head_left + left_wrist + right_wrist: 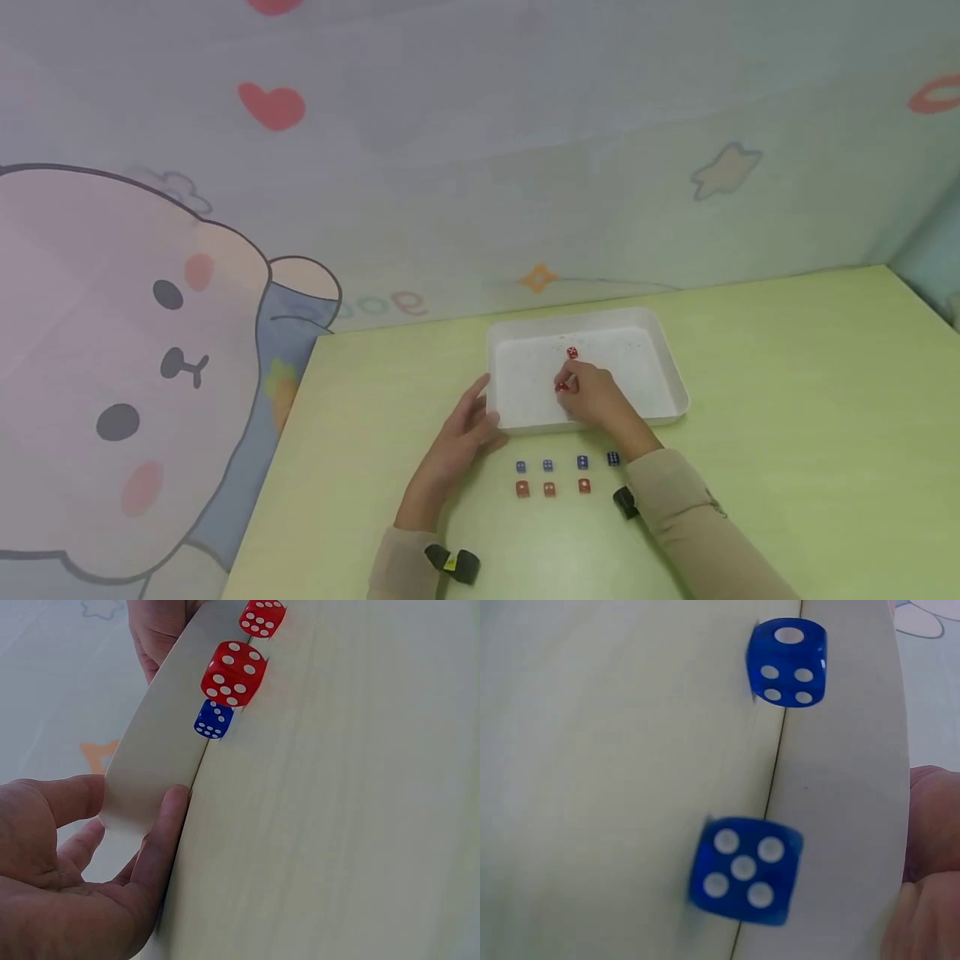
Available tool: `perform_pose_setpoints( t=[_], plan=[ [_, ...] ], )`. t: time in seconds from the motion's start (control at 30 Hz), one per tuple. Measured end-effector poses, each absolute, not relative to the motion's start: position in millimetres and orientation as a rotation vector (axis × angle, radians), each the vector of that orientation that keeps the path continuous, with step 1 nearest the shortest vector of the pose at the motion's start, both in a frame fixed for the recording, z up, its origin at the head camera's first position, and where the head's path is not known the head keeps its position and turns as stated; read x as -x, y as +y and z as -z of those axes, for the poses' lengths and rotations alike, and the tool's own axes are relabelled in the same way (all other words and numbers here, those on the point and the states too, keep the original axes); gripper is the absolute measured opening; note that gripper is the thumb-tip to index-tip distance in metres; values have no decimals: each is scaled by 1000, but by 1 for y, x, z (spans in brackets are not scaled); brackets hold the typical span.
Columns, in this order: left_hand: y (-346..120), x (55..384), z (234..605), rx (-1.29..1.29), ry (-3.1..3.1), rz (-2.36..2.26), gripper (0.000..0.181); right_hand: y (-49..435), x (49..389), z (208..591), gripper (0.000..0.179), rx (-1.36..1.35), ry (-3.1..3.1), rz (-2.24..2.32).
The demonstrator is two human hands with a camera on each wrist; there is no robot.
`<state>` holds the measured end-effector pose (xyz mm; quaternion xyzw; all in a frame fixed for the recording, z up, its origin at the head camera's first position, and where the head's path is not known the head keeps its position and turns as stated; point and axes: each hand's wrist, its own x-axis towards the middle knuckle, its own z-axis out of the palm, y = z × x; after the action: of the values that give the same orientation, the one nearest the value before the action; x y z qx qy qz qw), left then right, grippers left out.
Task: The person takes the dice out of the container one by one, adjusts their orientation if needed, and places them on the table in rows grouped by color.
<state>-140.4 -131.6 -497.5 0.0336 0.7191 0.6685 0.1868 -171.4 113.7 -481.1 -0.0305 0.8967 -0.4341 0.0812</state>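
In the head view my right hand point(592, 396) reaches into a shallow white tray point(517, 358). Its thumb and fingers pinch a small red die point(561, 387) low over the tray floor. Another red die point(572, 352) lies in the tray just beyond the fingers. At the tray's front left corner my left hand point(457, 437) rests with fingers extended along the side and thumb at the front. The left wrist view has its fingers point(161, 832) against the tray's outer wall point(161, 742). Only part of the right hand point(934, 832) shows in the right wrist view.
In front of the tray, several blue dice point(582, 462) form a row, with a row of three red dice point(550, 489) nearer me. They stand on a pale green table point(787, 417). A patterned cloth point(465, 167) hangs behind. Dark straps point(453, 563) sit at the wrists.
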Motion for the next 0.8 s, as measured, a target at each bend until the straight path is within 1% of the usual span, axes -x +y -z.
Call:
perform_pose_setpoints(
  t=[0.27, 0.47, 0.63, 0.8],
  plan=[
    [-132, 140, 497, -90, 2022, -1879, 66, 113, 169, 481, 11, 115, 2695, 1285],
    [-131, 139, 501, -100, 2003, -1885, 66, 124, 163, 479, 14, 192, 2744, 1467],
    [-130, 138, 502, -93, 2006, -1897, 66, 136, 153, 466, 15, 281, 2793, 1593],
    [-132, 137, 500, -108, 2012, -1902, 66, 147, 138, 452, 16, 311, 2816, 1612]
  ],
)
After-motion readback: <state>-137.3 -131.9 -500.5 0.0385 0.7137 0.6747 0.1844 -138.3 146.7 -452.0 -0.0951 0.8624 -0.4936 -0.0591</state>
